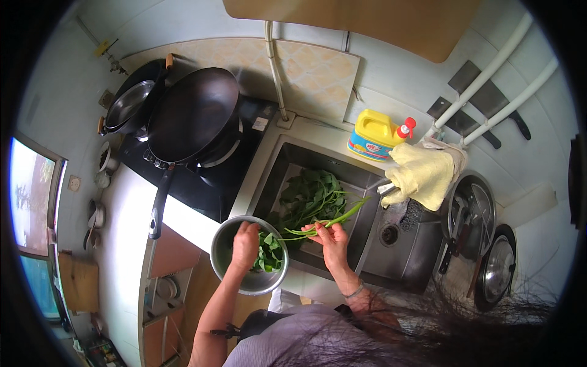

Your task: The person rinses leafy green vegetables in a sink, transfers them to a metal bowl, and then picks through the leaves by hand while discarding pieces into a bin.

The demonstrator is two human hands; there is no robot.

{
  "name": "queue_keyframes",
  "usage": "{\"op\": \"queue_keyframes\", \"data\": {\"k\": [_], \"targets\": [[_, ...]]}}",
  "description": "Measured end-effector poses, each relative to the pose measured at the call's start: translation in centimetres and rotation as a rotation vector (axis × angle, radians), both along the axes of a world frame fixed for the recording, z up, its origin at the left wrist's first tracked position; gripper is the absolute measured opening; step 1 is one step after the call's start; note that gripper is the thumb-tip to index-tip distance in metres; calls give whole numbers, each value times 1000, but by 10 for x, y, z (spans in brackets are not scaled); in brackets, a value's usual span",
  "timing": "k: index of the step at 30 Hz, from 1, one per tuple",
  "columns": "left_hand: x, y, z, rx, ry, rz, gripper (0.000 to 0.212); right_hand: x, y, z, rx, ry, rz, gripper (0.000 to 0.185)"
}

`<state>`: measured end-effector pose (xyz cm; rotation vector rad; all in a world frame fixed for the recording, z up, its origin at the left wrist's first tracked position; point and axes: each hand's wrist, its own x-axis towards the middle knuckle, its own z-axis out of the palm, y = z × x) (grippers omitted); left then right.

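Note:
My left hand (246, 245) is over a round metal bowl (220, 264) at the sink's near left edge, its fingers curled downward; whether they hold anything cannot be seen. Torn green leaves (269, 252) lie in the bowl beside it. Between the thumb and fingers of my right hand (331, 236) are several green stems (351, 213), which point up to the right and reach left towards the bowl. Behind both hands, a heap of leafy greens (314, 192) fills part of the left basin of the steel sink (263, 183).
A wok (195, 114) rests on the black gas hob (220, 192), its handle over the counter. Behind the sink stands a yellow detergent bottle (373, 135). Yellow cloths (419, 174) cover the tap. At right are a metal basin of utensils (488, 192) and a pot lid (497, 270); cleavers (493, 94) hang above.

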<state>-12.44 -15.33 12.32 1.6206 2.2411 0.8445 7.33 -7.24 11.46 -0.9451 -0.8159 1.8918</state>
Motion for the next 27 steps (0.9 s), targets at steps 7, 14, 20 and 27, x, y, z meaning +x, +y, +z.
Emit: {"op": "queue_keyframes", "data": {"k": [7,14,20,27], "targets": [[-6,-14,-9,-215,12,-54,30,41,17,-61,105,-603,27,8],[0,-23,-16,-131,108,-33,45,55,5,-131,203,-1464,528,33],[-4,-25,-14,-77,-65,0,28,11,2,-199,370,-1207,784,29],[-12,-33,-9,-90,-198,105,20,-31,-8,-264,599,-1178,805,32]]}}
